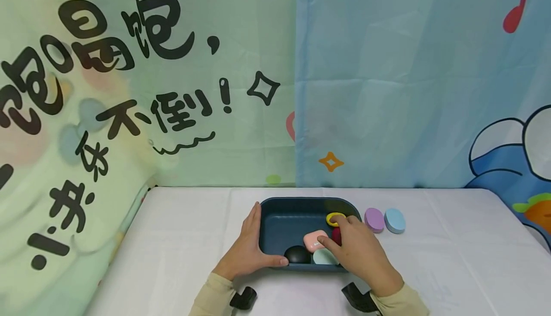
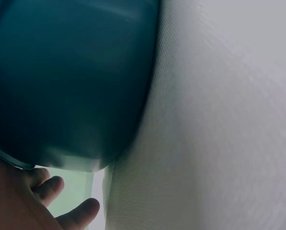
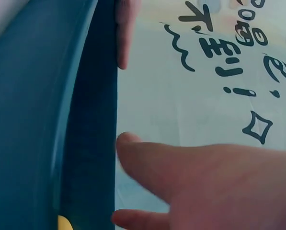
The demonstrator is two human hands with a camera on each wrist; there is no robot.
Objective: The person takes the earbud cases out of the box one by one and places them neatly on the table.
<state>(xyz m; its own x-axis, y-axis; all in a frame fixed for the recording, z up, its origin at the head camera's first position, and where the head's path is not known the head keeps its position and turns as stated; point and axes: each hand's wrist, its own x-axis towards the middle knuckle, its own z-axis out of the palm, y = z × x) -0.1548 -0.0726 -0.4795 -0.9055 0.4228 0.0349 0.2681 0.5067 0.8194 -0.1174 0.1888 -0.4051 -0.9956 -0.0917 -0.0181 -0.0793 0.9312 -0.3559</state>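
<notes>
A dark blue tray stands on the table, seen whole in the head view. My left hand rests at its left end, fingers straight along the outer wall and thumb on the front rim. My right hand is over the tray's right part, thumb and forefinger spread apart. The forefinger is by a yellow ring-like piece; the thumb is at a pink rounded block. Partly under the hand lies a dark red piece. A black rounded object and a pale mint piece lie along the front wall.
Right of the tray, a purple oval piece and a light blue oval piece lie on the white tablecloth. Printed curtains hang behind the table. Black straps or mounts show at the wrists.
</notes>
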